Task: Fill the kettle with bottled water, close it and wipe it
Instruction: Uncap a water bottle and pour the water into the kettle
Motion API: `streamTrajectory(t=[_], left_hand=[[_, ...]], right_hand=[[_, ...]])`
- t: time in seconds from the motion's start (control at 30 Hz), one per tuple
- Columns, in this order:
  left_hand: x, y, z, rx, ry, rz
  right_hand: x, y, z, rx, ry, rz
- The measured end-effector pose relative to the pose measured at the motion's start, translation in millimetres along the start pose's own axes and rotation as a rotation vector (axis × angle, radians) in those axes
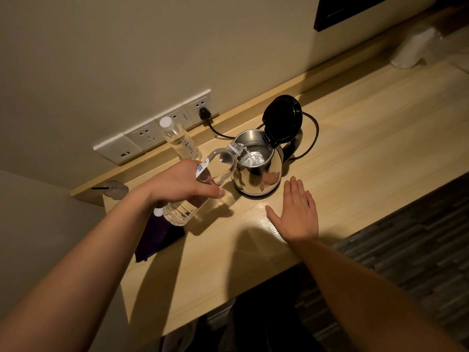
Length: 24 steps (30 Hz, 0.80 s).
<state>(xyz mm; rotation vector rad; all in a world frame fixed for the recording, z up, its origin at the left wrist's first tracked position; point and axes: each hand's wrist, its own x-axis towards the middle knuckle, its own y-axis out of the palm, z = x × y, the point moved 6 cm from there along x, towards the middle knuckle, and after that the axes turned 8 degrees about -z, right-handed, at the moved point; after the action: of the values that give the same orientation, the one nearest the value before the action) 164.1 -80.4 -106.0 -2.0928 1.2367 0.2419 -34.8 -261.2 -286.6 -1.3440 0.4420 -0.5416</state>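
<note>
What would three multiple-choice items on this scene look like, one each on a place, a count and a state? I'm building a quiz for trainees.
1. Where does the capped bottle stand?
A. by the wall sockets
B. inside the kettle
C. on the floor

2. How many water bottles are in view?
A. one
B. two
C. four

3. What state is the kettle lid in?
A. shut
B. lying on the desk
C. raised open

Answers: 1 A, it stands against the sockets; 2 B, the capped one plus the tilted bottle in the left hand; 3 C, water pours into the open kettle.
</note>
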Motion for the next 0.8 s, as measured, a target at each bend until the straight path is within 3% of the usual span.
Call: streamTrajectory(t=[0.8], left_hand=[[-1.4,-4.1,-5.3,0.075,-0.072,0.047]], right_hand=[[0.0,0.6,-0.5,0.008,0.000,-0.010]])
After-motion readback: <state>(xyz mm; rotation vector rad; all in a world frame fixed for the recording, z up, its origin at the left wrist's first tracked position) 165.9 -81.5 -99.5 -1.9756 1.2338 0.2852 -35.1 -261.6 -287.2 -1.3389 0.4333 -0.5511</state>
